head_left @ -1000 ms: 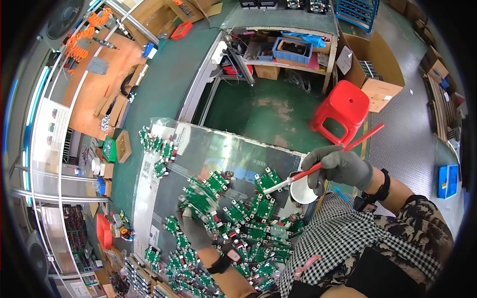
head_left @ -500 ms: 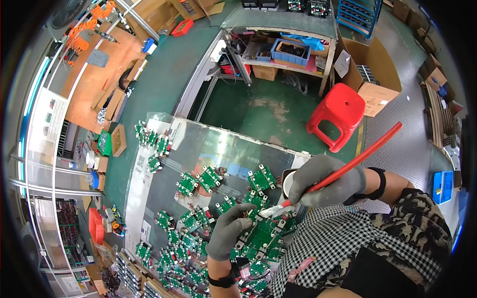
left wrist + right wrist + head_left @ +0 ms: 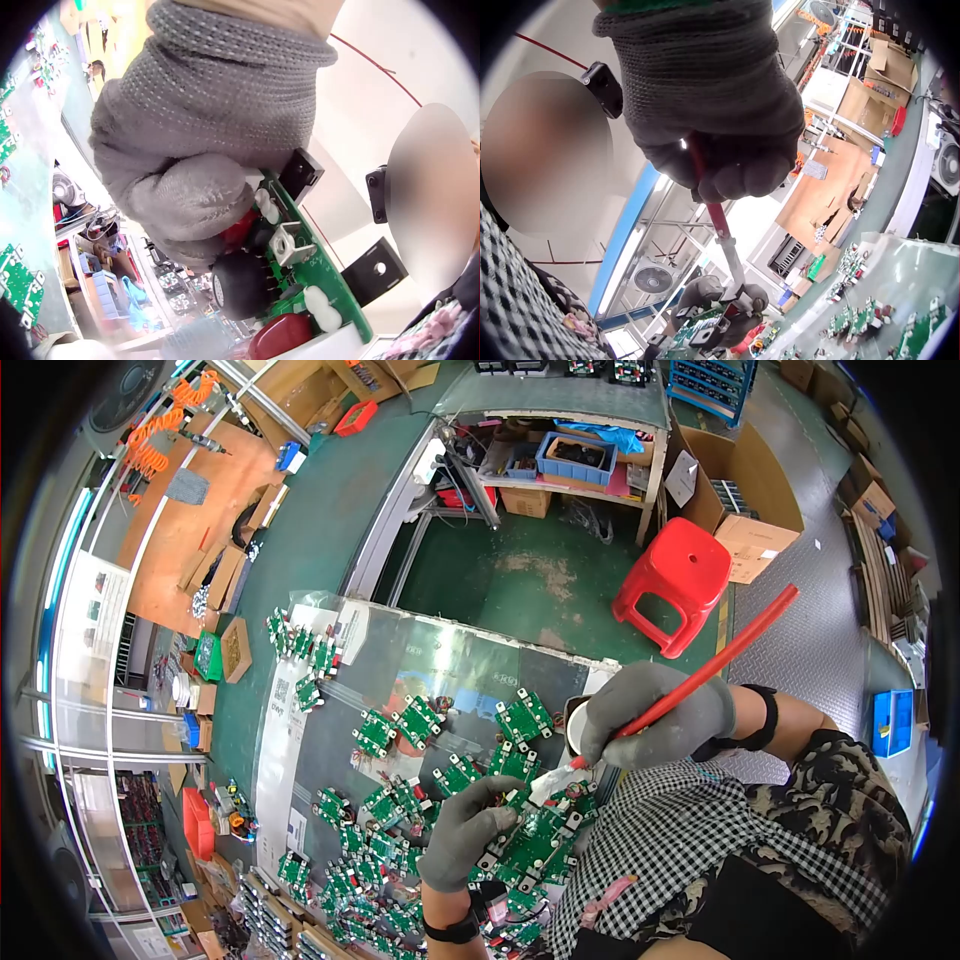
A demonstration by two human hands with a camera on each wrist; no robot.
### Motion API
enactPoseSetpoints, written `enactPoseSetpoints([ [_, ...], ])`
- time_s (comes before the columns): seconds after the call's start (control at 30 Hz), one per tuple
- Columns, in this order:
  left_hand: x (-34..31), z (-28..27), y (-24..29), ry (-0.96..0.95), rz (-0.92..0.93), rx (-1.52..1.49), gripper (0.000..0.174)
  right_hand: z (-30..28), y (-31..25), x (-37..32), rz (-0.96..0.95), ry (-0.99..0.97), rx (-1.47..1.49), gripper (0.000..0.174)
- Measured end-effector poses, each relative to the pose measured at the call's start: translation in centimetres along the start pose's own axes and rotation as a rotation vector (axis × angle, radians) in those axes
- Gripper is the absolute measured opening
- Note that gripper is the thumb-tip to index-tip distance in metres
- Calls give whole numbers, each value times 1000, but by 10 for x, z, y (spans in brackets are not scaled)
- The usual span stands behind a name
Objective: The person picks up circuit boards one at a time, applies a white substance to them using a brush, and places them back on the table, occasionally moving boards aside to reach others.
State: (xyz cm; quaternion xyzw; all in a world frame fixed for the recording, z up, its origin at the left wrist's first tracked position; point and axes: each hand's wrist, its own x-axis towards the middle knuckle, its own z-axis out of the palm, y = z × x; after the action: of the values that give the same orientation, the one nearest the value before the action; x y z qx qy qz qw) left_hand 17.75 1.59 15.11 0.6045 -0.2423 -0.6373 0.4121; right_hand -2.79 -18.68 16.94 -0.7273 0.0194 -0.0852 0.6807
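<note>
My left hand [image 3: 462, 845], in a grey knitted glove, holds a green circuit board [image 3: 532, 848] by its edge, close to the checked apron. The left wrist view shows a black round part [image 3: 244, 285], red parts and white blobs on the board [image 3: 351, 319]. My gloved right hand [image 3: 660, 720] grips a red-handled brush [image 3: 745, 635], its handle slanting up to the right. Its whitish tip [image 3: 545, 788] is right at the board's upper edge, between the hands. A white-rimmed cup [image 3: 575, 727] stands partly hidden behind the right hand.
Many more circuit boards [image 3: 375, 732] lie over the worktable [image 3: 470, 660], densest toward the near left. Past the far edge stand a red stool [image 3: 690, 575] and a cardboard carton [image 3: 755, 545]. A red bin [image 3: 197, 825] is at the left.
My left hand has let go of one board among the others, moved right and taken hold of another. The brush has come from beside the cup down to this board.
</note>
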Motion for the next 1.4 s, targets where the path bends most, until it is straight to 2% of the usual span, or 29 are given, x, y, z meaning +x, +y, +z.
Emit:
enactPoseSetpoints([
  [0.17, -6, -9, -5, 53, 0, -82, 40, -4, 1, -11, 19, 29, -23, 16],
  [0.23, -6, -9, -6, 80, -1, -119, 40, 0, -6, -14, 34, -63, -23, 16],
  [0.27, -6, -9, -5, 96, -11, -115, 44, 3, -5, -14, -28, -71, 16, 16],
  [0.4, -4, -6, -1, 107, -7, -117, 48, 10, 4, -11, -32, -121, 56, 17],
  [0.5, -3, -14, -10, 54, 14, -131, 44, 8, 6, -11, 27, -99, 46, 18],
  [0.7, -3, -15, -11, 74, 2, -146, 45, 2, -1, -13, 101, -86, 0, 18],
  [0.77, -3, -13, -10, 74, 5, -171, 44, 9, -1, -11, -48, -83, 41, 17],
  [0.8, -2, -12, -10, 74, 8, -195, 44, 9, 1, -10, -49, -82, 40, 17],
  [0.87, -1, -12, -12, 77, -1, -172, 43, 10, 5, -8, 77, -107, 59, 16],
  [0.9, -1, -12, -12, 83, -10, -151, 43, 7, 5, -8, 76, -106, 58, 16],
  [1.0, -6, -10, -9, 80, -32, -169, 42, -4, 1, -7, 24, 23, -25, 13],
  [1.03, -6, -9, -9, 76, -36, -168, 42, -3, -2, -6, 27, 27, -23, 13],
  [1.1, -5, -7, -8, 73, -13, -144, 41, 0, -7, -1, -91, -36, -27, 16],
  [1.2, -4, -2, -3, 82, -12, -57, 42, 9, -2, 4, -124, -25, -31, 16],
  [1.3, -5, -2, -10, 75, -11, -78, 42, 2, 4, 5, -32, -17, -8, 16],
  [1.33, -6, -4, -13, 79, -9, -81, 42, -1, 7, 2, -16, 22, -110, 16],
  [1.4, -8, -7, -18, 120, 69, -115, 42, -5, 0, -2, -4, 43, -113, 16],
])
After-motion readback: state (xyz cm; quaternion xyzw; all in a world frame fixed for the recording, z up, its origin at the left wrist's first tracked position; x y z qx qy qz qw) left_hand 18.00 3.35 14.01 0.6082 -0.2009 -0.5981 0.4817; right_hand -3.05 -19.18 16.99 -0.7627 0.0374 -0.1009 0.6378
